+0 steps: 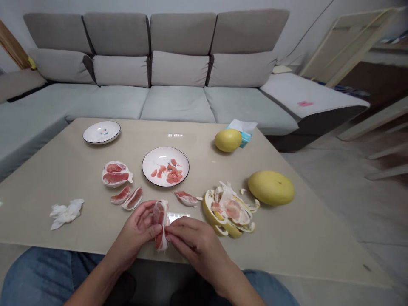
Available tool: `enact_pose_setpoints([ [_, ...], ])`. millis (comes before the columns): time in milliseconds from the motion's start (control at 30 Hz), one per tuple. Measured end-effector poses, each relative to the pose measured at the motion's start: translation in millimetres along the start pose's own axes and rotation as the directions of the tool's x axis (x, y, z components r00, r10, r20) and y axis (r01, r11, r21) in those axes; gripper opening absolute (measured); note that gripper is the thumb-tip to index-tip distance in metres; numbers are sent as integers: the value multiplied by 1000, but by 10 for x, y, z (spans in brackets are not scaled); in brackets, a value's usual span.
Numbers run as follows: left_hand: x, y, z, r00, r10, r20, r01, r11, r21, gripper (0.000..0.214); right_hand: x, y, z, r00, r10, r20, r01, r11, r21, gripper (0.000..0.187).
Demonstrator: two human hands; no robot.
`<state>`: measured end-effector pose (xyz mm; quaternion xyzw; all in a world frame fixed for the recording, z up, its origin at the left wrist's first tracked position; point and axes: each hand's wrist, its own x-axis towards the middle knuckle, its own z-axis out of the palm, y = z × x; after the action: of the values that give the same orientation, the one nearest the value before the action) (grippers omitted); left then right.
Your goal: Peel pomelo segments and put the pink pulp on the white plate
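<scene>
My left hand (142, 224) grips a red pomelo segment (158, 213), held upright above the table's near edge. On its right side my right hand (194, 236) pinches the white membrane with thumb and fingers. Beyond the hands, a white plate (152, 159) with a dark rim carries several pieces of peeled red flesh (174, 175). Two loose segments (132, 198) lie left of it, near a partly peeled pomelo chunk (115, 174). Another segment (185, 198) rests just past my right hand.
Right of my hands sits a heap of yellow peel and membrane (229, 212). Two whole pomelos (270, 188) stand on the right side, one beside a tissue pack (244, 131). A crumpled tissue (66, 213) lies left, a second plate (102, 132) far left. A sofa (178, 104) stands behind the table.
</scene>
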<state>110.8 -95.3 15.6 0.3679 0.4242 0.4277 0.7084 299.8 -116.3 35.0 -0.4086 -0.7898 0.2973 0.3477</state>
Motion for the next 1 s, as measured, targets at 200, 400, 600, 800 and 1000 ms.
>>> enact_pose_setpoints([
  [200, -13, -24, 43, 1000, 5, -15, -4, 1000, 14, 50, -29, 40, 122, 995, 8, -101, -14, 998, -66, 18],
  [400, -47, 3, 91, 994, -50, 94, 52, 999, -15, 70, -7, -7, 162, 987, 80, -143, -82, 997, -8, 15],
  [600, -78, 80, 168, 979, -144, 145, 153, 987, -54, 68, -10, 5, 132, 969, 174, -176, -159, 983, 94, 14],
  [800, -105, 97, 228, 972, -188, 142, 200, 977, -70, 67, 12, 55, 34, 937, 228, -264, -203, 972, 118, 15],
  [1000, -134, 155, 235, 970, -223, 101, 220, 975, 37, 62, 49, 82, -89, 959, 216, -185, -195, 973, 123, 15],
])
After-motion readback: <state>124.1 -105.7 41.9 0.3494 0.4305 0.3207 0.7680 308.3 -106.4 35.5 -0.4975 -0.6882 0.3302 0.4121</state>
